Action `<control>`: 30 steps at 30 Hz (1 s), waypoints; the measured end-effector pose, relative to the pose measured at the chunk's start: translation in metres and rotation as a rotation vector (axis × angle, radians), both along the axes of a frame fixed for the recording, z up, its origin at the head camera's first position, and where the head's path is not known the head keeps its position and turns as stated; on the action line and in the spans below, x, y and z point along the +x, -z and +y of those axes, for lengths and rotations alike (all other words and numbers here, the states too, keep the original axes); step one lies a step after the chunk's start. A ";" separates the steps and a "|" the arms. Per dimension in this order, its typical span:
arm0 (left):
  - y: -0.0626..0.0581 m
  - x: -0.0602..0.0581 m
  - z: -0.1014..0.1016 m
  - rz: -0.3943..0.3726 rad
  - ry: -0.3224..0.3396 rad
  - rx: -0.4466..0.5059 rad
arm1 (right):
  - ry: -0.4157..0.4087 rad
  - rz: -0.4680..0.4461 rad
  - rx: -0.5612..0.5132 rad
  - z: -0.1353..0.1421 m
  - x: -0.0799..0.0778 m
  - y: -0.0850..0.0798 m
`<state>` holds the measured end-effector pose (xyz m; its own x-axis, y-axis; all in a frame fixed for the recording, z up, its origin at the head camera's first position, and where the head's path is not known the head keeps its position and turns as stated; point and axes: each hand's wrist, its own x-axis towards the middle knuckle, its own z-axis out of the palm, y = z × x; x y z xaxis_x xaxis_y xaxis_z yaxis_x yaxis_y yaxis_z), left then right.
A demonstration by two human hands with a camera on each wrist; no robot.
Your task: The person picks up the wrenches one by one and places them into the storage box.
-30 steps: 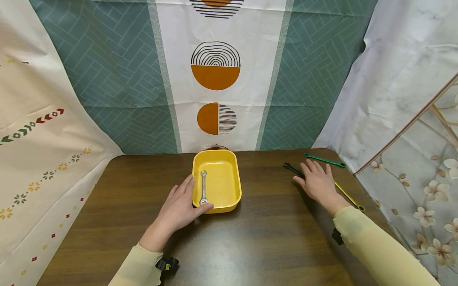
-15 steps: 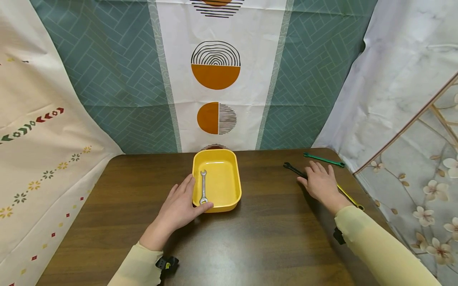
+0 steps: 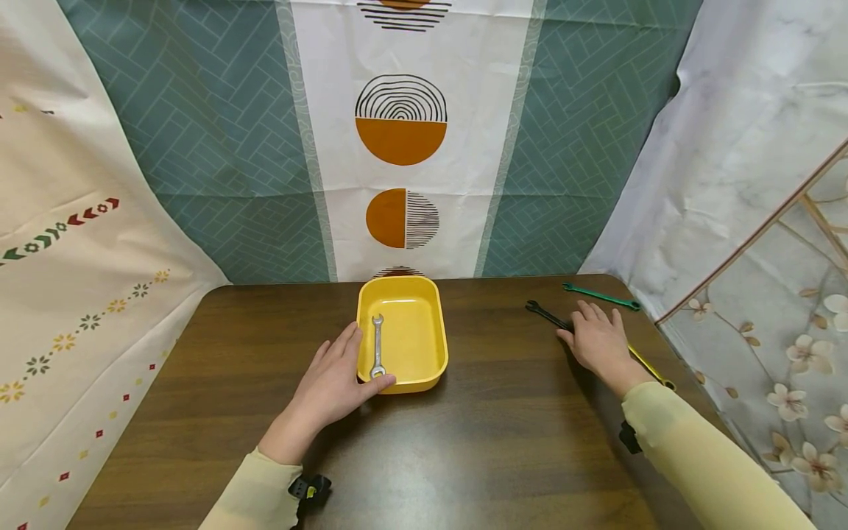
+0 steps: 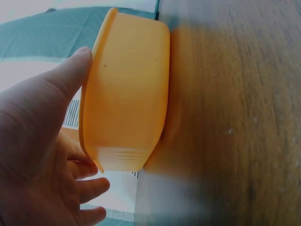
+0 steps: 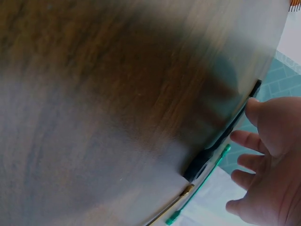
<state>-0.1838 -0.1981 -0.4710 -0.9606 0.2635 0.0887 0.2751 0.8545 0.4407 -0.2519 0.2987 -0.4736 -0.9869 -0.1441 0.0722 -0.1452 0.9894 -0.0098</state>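
My left hand (image 3: 331, 383) rests at the near left corner of a yellow tray (image 3: 414, 338), thumb over the near rim and fingers along the left side. A silver combination wrench (image 3: 377, 346) lies inside the tray. In the left wrist view, the tray's outer wall (image 4: 127, 94) shows beside my thumb. My right hand (image 3: 599, 346) is low over a black wrench (image 3: 546, 315), covering its right end in the head view. The right wrist view shows the thumb and spread, slightly bent fingers close to the black wrench (image 5: 201, 161), not closed round it.
A green wrench (image 3: 601, 297) lies beyond my right hand, near the table's far right corner. A yellow wrench (image 3: 652, 366) lies to the right of the hand, partly covered by it. Patterned cloths hang behind and on both sides of the brown table (image 3: 490, 442).
My right hand has moved slightly right and lower along the black wrench, showing more of it; its fingers have drawn closer together. My left hand, the tray and the wrenches stay put.
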 end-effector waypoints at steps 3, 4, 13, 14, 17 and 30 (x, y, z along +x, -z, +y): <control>0.000 0.000 0.000 0.001 -0.001 -0.002 | 0.002 -0.005 0.007 0.002 0.000 0.001; -0.001 0.000 0.000 0.001 -0.002 -0.003 | 0.002 -0.006 0.008 0.002 0.000 0.001; 0.000 0.000 0.001 0.005 -0.004 -0.001 | -0.008 0.012 -0.001 0.007 -0.004 0.007; 0.000 0.000 0.001 0.007 -0.003 -0.001 | -0.012 0.014 0.001 0.008 -0.004 0.007; 0.000 0.001 0.001 0.013 0.001 -0.002 | -0.015 0.014 0.009 0.009 -0.004 0.008; 0.000 0.000 0.001 0.017 -0.003 -0.006 | -0.005 0.005 0.007 0.005 -0.003 0.004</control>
<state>-0.1837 -0.1968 -0.4713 -0.9595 0.2617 0.1039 0.2805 0.8576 0.4311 -0.2546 0.3036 -0.4773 -0.9859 -0.1492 0.0758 -0.1498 0.9887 -0.0025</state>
